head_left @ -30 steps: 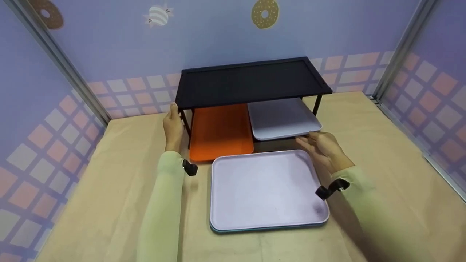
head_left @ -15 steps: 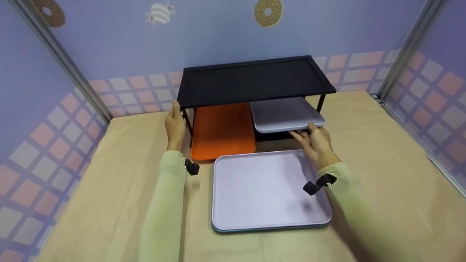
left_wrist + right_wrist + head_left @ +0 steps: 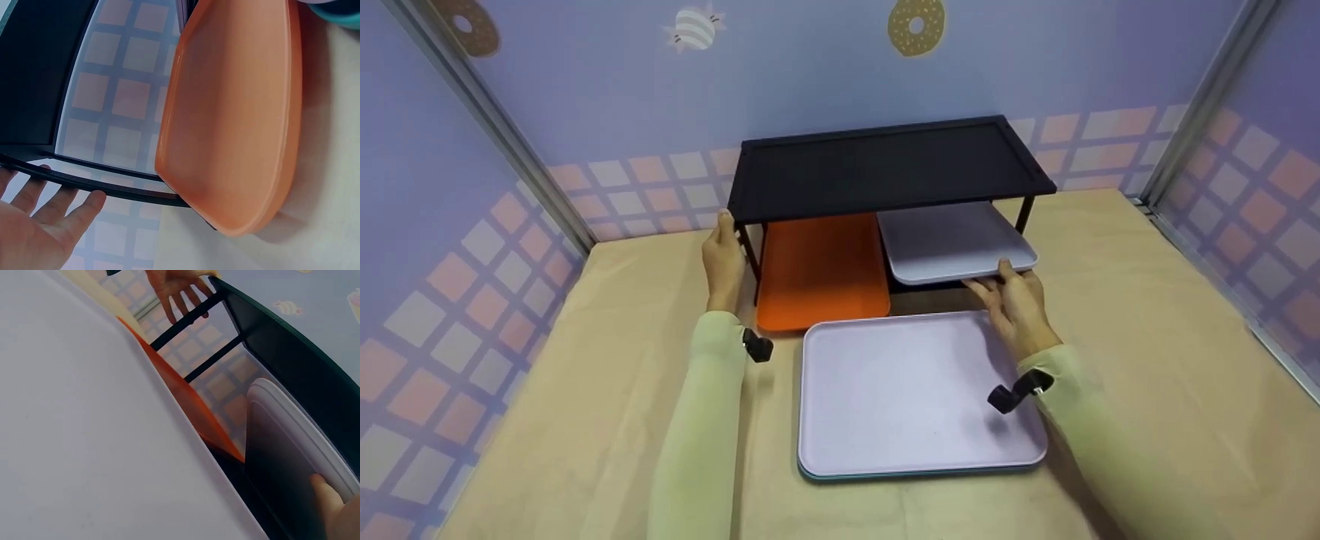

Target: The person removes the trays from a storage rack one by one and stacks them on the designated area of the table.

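Observation:
A black shelf (image 3: 885, 169) on thin legs stands at the back. At its left front corner, my left hand (image 3: 723, 268) touches the frame, its fingers extended along the leg in the left wrist view. My right hand (image 3: 1016, 307) pinches the front rim of a pale grey-lilac tray (image 3: 956, 244), thumb on top and fingers underneath. This tray's rear lies under the shelf top; its rim looks doubled in the right wrist view (image 3: 298, 419). Left of it, an orange tray (image 3: 823, 277) sits partly under the shelf, its rear hidden.
Directly in front of the shelf, a lilac tray (image 3: 919, 397) rests on a teal one (image 3: 915, 475), on the beige-covered table (image 3: 607, 390). Patterned walls (image 3: 810, 67) close off the back and both sides.
My right hand has moved its thumb over the pale tray's front rim. That edge rose, then came down slightly. My left hand has stayed at the shelf corner.

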Tool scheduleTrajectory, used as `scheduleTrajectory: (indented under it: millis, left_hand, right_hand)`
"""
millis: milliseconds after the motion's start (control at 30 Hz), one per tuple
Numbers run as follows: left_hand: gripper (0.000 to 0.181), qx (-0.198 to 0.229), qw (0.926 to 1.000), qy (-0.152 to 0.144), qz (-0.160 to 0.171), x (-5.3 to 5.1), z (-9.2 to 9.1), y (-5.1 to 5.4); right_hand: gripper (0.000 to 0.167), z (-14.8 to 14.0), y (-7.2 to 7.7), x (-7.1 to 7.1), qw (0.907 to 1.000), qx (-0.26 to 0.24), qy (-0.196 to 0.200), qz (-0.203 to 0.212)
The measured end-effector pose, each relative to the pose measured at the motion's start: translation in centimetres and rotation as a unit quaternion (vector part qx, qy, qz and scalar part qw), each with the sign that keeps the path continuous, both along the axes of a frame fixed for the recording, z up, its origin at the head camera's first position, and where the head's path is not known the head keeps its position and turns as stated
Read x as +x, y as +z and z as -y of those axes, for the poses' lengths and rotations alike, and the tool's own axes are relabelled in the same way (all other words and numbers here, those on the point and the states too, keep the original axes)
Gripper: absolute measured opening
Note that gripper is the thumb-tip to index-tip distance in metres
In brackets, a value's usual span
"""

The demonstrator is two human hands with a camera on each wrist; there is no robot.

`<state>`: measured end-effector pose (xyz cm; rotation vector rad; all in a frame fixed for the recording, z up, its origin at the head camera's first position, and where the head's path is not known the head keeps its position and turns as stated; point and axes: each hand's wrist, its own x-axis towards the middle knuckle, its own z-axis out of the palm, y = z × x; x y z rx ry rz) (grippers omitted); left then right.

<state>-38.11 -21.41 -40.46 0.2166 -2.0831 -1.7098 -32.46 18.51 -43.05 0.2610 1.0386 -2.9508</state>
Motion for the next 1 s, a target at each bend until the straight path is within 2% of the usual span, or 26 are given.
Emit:
scheduleTrajectory:
  millis: [167,300,567,833,1000]
  left_hand:
    - [0.062,0.000,1.0000,-0.003,0.000,-0.1,-0.1,0.2]
    - [0.064,0.006,0.9999,-0.009,-0.004,-0.2,-0.1,0.3]
    - [0.061,0.001,1.0000,-0.009,-0.004,0.0,-0.1,0.1]
    - [0.061,0.003,0.9999,0.009,-0.009,-0.1,-0.1,-0.2]
    - [0.065,-0.001,1.0000,0.000,-0.002,0.0,0.0,-0.2]
  right_hand:
    - [0.056,-0.6,0.1,0.7,0.9998,0.007,0.001,-0.018]
    - [0.056,-1.0,0.3,1.3,0.9988,0.037,0.007,-0.031]
    - [0.057,-1.5,0.3,2.4,0.9976,0.064,0.006,-0.027]
    - [0.058,-1.9,0.1,3.5,0.9964,0.068,0.017,-0.048]
    - [0.059,-2.2,0.1,4.1,0.9966,0.061,0.022,-0.051]
